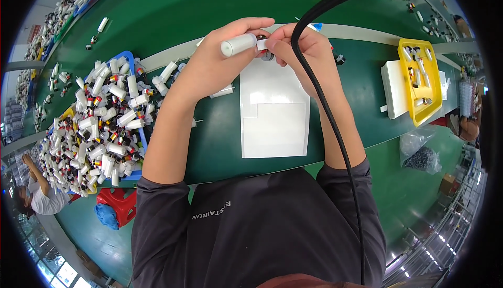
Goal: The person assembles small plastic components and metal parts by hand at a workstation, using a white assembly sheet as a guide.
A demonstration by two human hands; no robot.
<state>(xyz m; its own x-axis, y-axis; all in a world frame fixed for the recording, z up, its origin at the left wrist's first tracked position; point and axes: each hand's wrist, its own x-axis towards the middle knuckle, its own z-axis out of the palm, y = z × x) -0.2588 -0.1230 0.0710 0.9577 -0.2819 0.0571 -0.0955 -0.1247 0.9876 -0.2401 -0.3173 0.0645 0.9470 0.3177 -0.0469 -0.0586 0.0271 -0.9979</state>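
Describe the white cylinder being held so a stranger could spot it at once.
On the green table, near the picture's middle, lies a white sheet. Near its far end, the left hand holds the white cylinder. Unlike the similar cylinders heaped in the blue tray, this one is in hand.

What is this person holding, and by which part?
The left hand holds a white cylinder near the end closest to the right hand, which pinches a small white tab by its right edge.
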